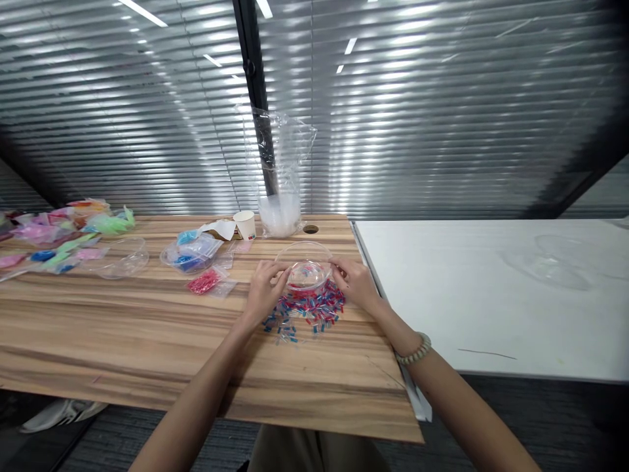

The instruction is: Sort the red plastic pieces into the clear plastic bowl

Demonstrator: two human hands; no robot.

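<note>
A clear plastic bowl (pixel 307 257) sits tilted on the wooden table (pixel 122 334), over a pile of small red, blue and clear tube-shaped pieces (pixel 307 311). My left hand (pixel 264 292) grips the bowl's left rim with its fingertips. My right hand (pixel 354 282) grips the right rim; a bead bracelet is on that wrist. The pieces are spilled on the table just in front of the bowl, between my two hands.
A small bag of red pieces (pixel 206 282), a bag of blue pieces (pixel 191 252), another clear bowl (pixel 122 257), a paper cup (pixel 244 225) and a tall clear bag (pixel 280 177) lie behind. Coloured bags (pixel 63 229) crowd the far left. A white table (pixel 491 295) adjoins on the right.
</note>
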